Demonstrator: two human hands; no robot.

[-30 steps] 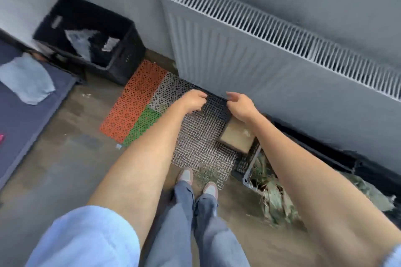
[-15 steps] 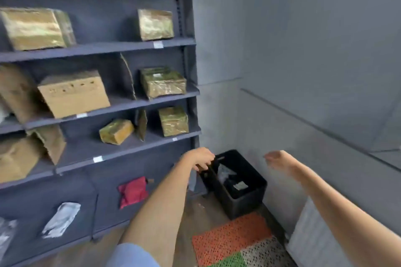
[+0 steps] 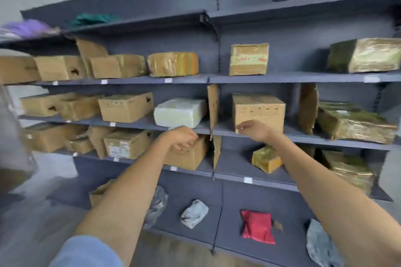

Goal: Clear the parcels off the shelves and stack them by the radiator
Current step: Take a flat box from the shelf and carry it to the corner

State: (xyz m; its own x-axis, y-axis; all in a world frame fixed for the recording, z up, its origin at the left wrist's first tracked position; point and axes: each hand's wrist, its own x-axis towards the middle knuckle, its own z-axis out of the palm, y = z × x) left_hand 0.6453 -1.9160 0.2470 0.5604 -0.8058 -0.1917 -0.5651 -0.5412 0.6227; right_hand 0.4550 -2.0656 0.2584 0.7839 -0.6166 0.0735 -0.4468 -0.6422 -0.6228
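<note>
While both arms reach forward, the left hand (image 3: 181, 137) and the right hand (image 3: 255, 130) hang empty in front of the grey shelving unit (image 3: 217, 80), fingers loosely curled and gripping nothing. The right hand sits just before the lower edge of a plain cardboard box (image 3: 259, 111), which stands on the shelf right of a thin upright cardboard divider (image 3: 213, 105); whether it touches the box cannot be told. Left of that divider, on the same shelf, lies a white wrapped parcel (image 3: 180, 112), just above the left hand. Below the divider, a brown box (image 3: 188, 155) sits behind the left hand. More parcels fill the shelves on both sides. Well below, a red pouch (image 3: 257, 226) lies on the bottom shelf.
</note>
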